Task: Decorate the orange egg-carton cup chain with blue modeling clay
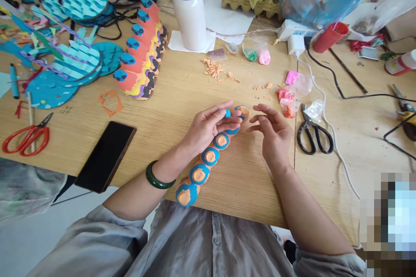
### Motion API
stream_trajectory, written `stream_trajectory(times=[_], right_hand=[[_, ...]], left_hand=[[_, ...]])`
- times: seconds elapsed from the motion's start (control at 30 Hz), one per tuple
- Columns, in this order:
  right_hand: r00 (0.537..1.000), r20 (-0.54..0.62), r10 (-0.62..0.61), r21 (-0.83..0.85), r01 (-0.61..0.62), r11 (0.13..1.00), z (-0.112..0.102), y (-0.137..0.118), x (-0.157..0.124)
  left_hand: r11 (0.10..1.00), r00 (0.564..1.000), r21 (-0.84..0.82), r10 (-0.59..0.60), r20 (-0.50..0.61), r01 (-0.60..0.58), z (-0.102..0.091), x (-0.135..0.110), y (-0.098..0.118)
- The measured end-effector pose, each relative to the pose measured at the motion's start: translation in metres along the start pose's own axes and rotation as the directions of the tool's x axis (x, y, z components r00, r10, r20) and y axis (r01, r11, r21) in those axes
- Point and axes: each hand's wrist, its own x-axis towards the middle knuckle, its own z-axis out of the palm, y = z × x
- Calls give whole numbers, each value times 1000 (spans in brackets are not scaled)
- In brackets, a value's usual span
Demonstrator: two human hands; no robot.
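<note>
My left hand point(205, 126) pinches a small ball of blue modelling clay point(227, 113) between thumb and fingers. To its right my right hand point(274, 132) is raised over the table, its fingers apart and slightly curled, with nothing in them. Below both lies a row of egg-carton cups point(209, 156), slanting from the table's front edge away from me. Each visible cup has a blue ring around an orange clay centre. My left fingers partly cover the far end of the row.
At left are a phone point(103, 156), red-handled scissors point(28, 138) and a painted egg-carton piece point(143, 52). A white bottle point(190, 13) stands behind. Black-handled scissors point(313, 134), bagged pink clay point(285, 94) and a white cable point(328, 117) lie at right. Orange scraps point(212, 68) are scattered ahead.
</note>
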Motion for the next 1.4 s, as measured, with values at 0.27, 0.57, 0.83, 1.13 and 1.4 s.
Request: stream_trajectory(times=[0.27,0.57,0.83,1.13,1.4], right_hand=[[835,287,-469,-597,539,594,7,-7,-17],[705,292,-646,-578,668,468,8,0,-16],[693,353,-629,-500,708,499,8,0,-14],[744,325,-584,-426,666,612,6,-2,-14],[754,321,-572,-399,656,640,8,0,-16]], left_hand=[[990,989,139,4,150,-25,-2,-11,-3],[962,979,225,117,166,-153,2,-14,-1],[945,990,300,114,77,-132,0,-14,0],[945,987,294,119,110,-146,-1,-14,-1],[947,992,299,104,72,-121,0,-14,-2]])
